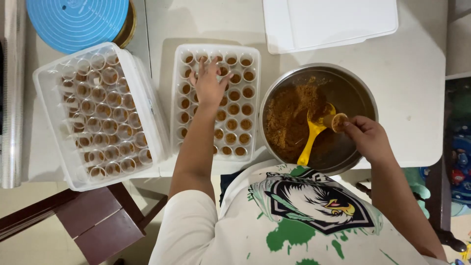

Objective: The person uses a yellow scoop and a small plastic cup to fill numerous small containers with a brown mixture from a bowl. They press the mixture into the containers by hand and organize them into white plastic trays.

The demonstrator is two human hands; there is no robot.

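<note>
Nearest, over the steel bowl (364, 93) of brown crumbly mix, right hand (369, 139) pinching a small filled cup (338, 122) at the fingertips, just beside the yellow spoon (314, 131) resting in the mix. Further out, left hand (208, 83) spread flat and loose on the white tray (175, 98) of filled little cups, fingers among the top rows — gripping nothing. Left of that, a clear lidded box (49, 105) of more cups; beyond, a blue round lid (76, 19) and a white board (328, 22).
</note>
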